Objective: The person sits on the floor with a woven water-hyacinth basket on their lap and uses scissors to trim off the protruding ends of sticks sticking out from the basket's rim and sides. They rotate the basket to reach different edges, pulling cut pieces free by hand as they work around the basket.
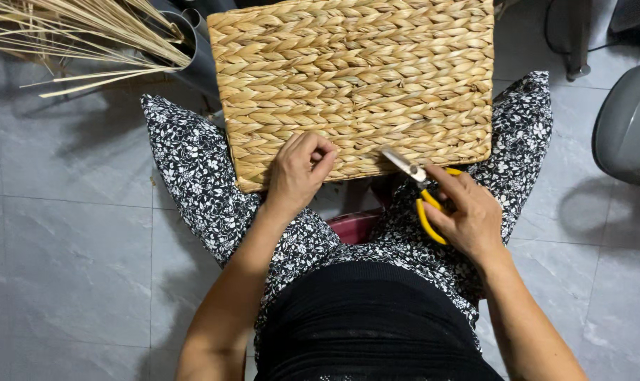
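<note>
Here you sit with a woven basket panel (355,85) resting across your knees, its braided straw-coloured face turned up toward you and its near edge lying just past your lap. Your left hand (297,175) is curled at that near edge, the fingers (313,152) bent in and pinching at the weave near the lower left part of the panel, so the hand is narrow and gripping a bit of the braid; what exactly sits between the fingertips is too small to tell. Your right hand (468,215) is closed around the yellow handles of a pair of scissors (420,187), near the right of your lap. The metal blades point far and left, and their tip lies over the near edge of the panel, right of your left hand; whether the blades are parted you cannot tell.

Your legs are covered in black-and-white flowered fabric (193,176) that spreads left and right under the panel. A dark red stool edge (355,226) shows between your knees. At the far left, a bundle of dry reeds (87,35) fans out of a grey tube (193,49) above the grey tiled floor (66,268). A grey rounded object (630,127) stands at the far right.
</note>
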Action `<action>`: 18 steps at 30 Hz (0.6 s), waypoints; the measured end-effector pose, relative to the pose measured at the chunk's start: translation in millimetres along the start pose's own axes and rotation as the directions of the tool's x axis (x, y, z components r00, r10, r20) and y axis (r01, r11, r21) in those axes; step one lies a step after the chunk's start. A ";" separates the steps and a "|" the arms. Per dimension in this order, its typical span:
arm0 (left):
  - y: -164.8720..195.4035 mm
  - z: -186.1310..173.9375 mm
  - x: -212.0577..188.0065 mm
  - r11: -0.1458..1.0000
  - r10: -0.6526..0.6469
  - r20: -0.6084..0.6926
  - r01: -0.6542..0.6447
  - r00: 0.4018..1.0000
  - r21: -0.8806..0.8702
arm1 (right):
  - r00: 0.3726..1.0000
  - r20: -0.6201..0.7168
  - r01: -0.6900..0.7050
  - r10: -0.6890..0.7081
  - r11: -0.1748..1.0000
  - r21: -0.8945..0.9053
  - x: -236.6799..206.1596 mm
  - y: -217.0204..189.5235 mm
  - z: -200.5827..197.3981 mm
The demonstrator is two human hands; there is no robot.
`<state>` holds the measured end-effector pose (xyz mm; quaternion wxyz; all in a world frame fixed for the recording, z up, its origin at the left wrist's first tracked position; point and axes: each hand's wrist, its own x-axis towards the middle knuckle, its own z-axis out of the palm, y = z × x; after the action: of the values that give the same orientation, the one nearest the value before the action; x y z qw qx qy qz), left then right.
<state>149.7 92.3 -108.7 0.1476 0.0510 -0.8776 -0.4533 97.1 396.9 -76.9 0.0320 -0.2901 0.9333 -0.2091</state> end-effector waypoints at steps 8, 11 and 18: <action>9.1 -13.1 7.8 0.996 -0.013 0.041 0.017 0.999 -0.085 | 0.967 0.105 0.245 -0.232 0.959 -0.139 30.9 -24.6 -1.9; 6.4 -12.4 6.4 0.994 -0.056 0.053 0.061 0.997 -0.093 | 0.938 0.080 0.343 -0.336 0.934 -0.097 41.6 -28.0 3.3; -6.3 -0.7 4.6 0.982 -0.083 -0.007 0.080 0.997 -0.170 | 0.936 0.089 0.350 -0.340 0.920 -0.176 37.3 -28.8 17.1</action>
<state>145.2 87.1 -112.5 0.1389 0.0773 -0.8321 -0.5314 84.4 348.5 -78.4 -0.0067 -0.4574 0.8819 -0.1138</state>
